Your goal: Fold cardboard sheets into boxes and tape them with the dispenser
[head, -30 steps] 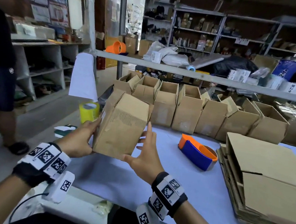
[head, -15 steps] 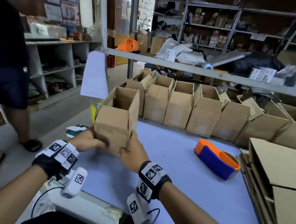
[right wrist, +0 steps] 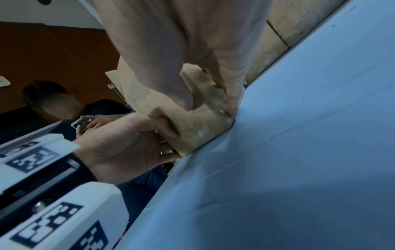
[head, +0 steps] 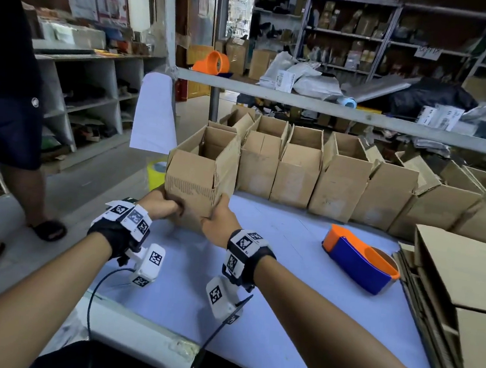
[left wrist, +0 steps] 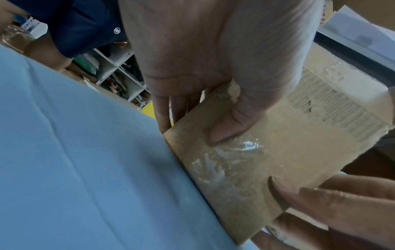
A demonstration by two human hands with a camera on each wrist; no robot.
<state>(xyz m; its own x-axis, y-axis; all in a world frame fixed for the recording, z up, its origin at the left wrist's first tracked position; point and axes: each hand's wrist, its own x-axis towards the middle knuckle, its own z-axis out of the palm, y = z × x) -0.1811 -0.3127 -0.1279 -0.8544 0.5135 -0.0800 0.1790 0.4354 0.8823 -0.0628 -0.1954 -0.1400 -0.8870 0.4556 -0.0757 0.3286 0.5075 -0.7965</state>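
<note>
A small cardboard box [head: 197, 179] stands upright on the blue table [head: 286, 277], top flaps open, at the left end of the row of boxes. My left hand [head: 165, 206] grips its lower left corner, thumb on the near face. My right hand [head: 217, 218] grips its lower right corner. In the left wrist view clear tape shines on the box [left wrist: 267, 160] under my thumb [left wrist: 228, 125]. The right wrist view shows the box [right wrist: 192, 130] resting on the table. The orange and blue tape dispenser [head: 359, 260] lies on the table to the right, untouched.
A row of open boxes [head: 340, 178] lines the table's far edge. A stack of flat cardboard sheets [head: 462, 294] lies at the right. A yellow tape roll [head: 155, 172] sits behind the held box. Another person [head: 7, 87] stands at the left.
The box was tipped with its taped bottom towards me; it now stands upright, open top up, set down on the table farther away. Both hands slid down to its lower corners.
</note>
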